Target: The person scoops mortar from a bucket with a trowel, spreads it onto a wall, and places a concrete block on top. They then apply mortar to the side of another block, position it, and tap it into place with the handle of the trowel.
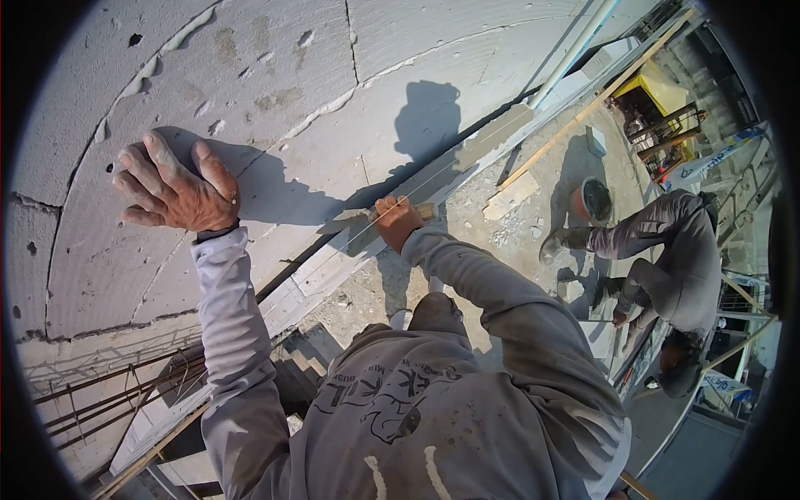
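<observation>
My left hand (179, 187) lies flat with fingers spread on the pale block wall (275, 46). My right hand (397, 223) is closed around the wooden handle (427, 212) of what looks like a trowel, low along the foot of the wall. Its flat greyish blade (343, 223) points left, partly in shadow. A thin taut string (442, 171) runs past my right hand, above a narrow ledge of blocks (312, 271) with grey mortar (475, 154) on it. A dark gap separates this ledge from the wall.
A co-worker (667, 250) bends over at the right, near a mortar bucket (595, 200). A long wooden batten (583, 112) and a white pipe (575, 54) slant at upper right. Rusty rebar (125, 392) sticks out at lower left. Rubble lies on the concrete floor (533, 208).
</observation>
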A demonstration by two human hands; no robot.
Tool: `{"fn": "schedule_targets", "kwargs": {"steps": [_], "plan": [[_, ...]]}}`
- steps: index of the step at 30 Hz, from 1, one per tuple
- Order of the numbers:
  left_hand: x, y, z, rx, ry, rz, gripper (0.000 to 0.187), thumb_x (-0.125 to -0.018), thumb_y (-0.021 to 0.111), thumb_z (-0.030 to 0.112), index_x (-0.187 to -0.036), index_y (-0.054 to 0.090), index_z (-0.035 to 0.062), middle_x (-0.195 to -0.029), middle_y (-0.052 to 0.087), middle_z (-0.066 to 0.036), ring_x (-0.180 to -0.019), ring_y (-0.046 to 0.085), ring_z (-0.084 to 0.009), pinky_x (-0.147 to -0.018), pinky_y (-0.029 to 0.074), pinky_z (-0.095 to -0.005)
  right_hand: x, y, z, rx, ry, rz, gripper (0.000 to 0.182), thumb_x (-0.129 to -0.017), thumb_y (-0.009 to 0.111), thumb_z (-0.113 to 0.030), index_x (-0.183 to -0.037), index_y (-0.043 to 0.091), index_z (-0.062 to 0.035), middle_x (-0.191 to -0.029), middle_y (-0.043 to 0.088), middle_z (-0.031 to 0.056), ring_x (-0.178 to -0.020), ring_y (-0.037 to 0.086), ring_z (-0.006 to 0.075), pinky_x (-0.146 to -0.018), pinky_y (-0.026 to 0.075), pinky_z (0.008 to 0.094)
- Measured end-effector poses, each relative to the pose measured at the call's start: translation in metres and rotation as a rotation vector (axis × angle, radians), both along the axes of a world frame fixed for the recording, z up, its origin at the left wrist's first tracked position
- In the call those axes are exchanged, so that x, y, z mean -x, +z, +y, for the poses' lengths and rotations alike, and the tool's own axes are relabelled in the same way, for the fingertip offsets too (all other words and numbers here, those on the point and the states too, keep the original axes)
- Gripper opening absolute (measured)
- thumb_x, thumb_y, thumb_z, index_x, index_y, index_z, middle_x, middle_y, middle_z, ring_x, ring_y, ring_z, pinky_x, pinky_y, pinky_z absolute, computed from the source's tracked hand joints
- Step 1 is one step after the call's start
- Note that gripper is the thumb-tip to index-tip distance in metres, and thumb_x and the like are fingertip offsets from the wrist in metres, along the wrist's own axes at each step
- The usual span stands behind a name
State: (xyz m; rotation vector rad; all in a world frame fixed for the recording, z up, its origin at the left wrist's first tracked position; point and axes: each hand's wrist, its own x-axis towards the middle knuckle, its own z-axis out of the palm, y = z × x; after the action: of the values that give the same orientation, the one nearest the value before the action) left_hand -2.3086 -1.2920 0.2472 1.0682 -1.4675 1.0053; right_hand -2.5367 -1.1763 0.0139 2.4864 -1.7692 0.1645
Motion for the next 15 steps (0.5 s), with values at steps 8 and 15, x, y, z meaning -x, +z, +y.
{"fn": "schedule_targets", "kwargs": {"steps": [8, 15], "plan": [[-0.001, 0.002, 0.005, -0.031, -0.045, -0.007, 0.056, -0.083, 0.045, 0.042, -0.130, 0.040, 0.0121, -0.142, 0.026, -0.009, -0.135, 0.009, -0.0233, -0.104, -0.018, -0.0433, -0.008, -0.018, 0.111, -0.552, -0.514, -0.552, 0.039, -0.068, 0.052, -0.014, -0.105, 0.059, -0.0051, -0.102, 0.057, 0.0207, -0.102, 0.053, 0.0345, -0.086, 0.042, 0.0411], [-0.002, -0.002, 0.010, -0.118, -0.071, 0.033, 0.060, -0.081, 0.048, 0.048, -0.132, 0.038, 0.0173, -0.143, 0.024, -0.006, -0.136, 0.006, -0.0218, -0.102, -0.020, -0.0454, 0.050, -0.024, 0.240, -0.867, -1.042, -0.761, 0.045, -0.067, 0.061, -0.020, -0.108, 0.057, -0.0020, -0.102, 0.060, 0.0203, -0.095, 0.058, 0.0330, -0.081, 0.046, 0.0356]]}}
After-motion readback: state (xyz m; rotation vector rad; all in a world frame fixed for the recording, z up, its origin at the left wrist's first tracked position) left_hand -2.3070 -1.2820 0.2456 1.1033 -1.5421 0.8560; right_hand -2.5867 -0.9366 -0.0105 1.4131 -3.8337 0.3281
